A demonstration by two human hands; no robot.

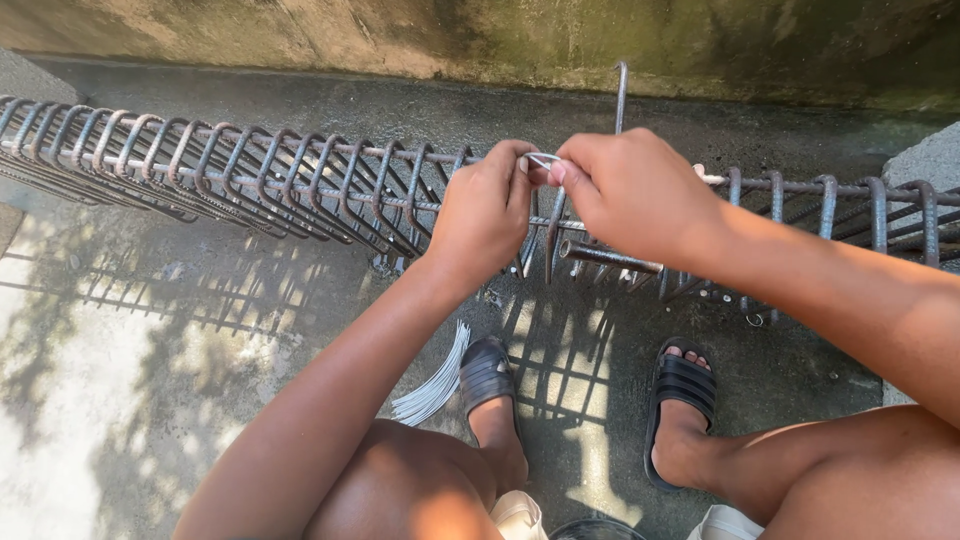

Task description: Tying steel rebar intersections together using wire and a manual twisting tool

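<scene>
A long rusty rebar cage [250,180] of several bent stirrups on straight bars lies across the concrete floor in front of me. My left hand [487,212] and my right hand [630,190] meet over its top bar near the middle. Between their fingertips they pinch a thin, pale tie wire [541,160], looped at the bar. Both hands are closed around the wire, thumbs and forefingers touching it. A hooked steel rod [620,95] sticks up just behind my right hand.
A bundle of cut pale wires [437,385] lies on the floor beside my left foot in a black sandal [487,375]. My right foot's sandal [682,385] is further right. A stained concrete wall [500,35] runs behind the cage, with a concrete block [925,160] at right.
</scene>
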